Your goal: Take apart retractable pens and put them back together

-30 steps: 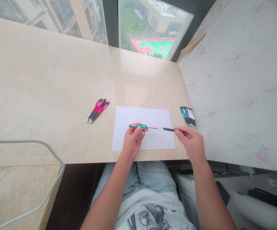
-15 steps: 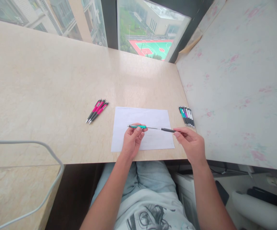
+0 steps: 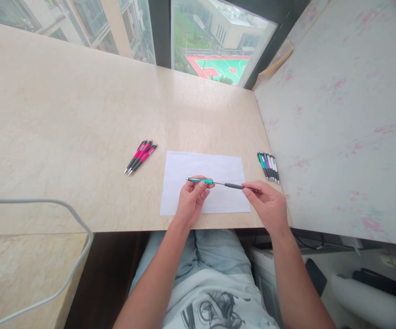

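Note:
My left hand (image 3: 192, 199) pinches the green upper barrel of a pen (image 3: 201, 181), its clicker end pointing left. A thin refill (image 3: 219, 183) sticks out of the barrel to the right, and its tip is inside the black lower barrel (image 3: 233, 186). That black part is gripped by the fingertips of my right hand (image 3: 267, 202). A short length of refill shows between the two halves. Both hands are above a white sheet of paper (image 3: 205, 160), which lies on the table.
Three pink pens (image 3: 140, 157) lie left of the paper. Several green, purple and white pens (image 3: 268, 167) lie in a row at the right, beside the flowered wall (image 3: 342, 128). A grey cable (image 3: 64, 203) loops over the table's left front. A window (image 3: 218, 45) stands behind.
My right hand has moved left with the black barrel, which now slides over the refill's tip. The gap between the pen halves is smaller. The left hand keeps its hold.

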{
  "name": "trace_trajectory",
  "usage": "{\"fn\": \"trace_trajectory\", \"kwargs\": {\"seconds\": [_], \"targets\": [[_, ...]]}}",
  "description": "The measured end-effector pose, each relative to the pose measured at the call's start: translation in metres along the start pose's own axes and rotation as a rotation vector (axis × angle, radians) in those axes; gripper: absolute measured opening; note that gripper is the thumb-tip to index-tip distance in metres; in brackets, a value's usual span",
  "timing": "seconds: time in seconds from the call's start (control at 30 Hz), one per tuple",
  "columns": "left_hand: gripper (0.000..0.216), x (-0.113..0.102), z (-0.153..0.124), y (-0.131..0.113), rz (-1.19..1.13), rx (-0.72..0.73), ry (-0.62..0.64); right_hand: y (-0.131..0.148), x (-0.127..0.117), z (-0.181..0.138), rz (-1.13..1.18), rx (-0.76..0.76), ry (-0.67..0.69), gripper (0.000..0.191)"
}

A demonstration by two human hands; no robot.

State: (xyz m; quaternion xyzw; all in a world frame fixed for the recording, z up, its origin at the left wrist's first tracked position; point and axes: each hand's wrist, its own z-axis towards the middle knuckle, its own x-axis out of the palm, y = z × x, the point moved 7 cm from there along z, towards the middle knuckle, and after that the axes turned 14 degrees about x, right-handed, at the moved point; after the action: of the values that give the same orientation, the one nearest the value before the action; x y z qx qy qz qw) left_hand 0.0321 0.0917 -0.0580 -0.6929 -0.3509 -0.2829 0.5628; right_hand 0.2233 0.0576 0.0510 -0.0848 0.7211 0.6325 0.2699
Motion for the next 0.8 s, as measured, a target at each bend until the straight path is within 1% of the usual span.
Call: {"fn": "trace_trajectory", "kwargs": {"seconds": [0.27,0.37,0.53,0.8], "targets": [[0.026,0.003,-0.001,0.002,0.02,-0.022,0.03,0.008,0.019,-0.002,-0.076,-0.065,0.045,0.013],[0.025,0.004,-0.001,0.002,0.02,-0.025,0.029,0.013,0.025,-0.003,-0.105,-0.084,0.037,0.014],[0.025,0.002,-0.001,0.002,0.019,-0.026,0.026,0.018,0.026,-0.004,-0.173,-0.122,0.004,0.014],[0.025,0.003,-0.002,0.003,0.022,-0.033,0.04,0.015,0.027,-0.003,-0.168,-0.097,0.004,0.016]]}}
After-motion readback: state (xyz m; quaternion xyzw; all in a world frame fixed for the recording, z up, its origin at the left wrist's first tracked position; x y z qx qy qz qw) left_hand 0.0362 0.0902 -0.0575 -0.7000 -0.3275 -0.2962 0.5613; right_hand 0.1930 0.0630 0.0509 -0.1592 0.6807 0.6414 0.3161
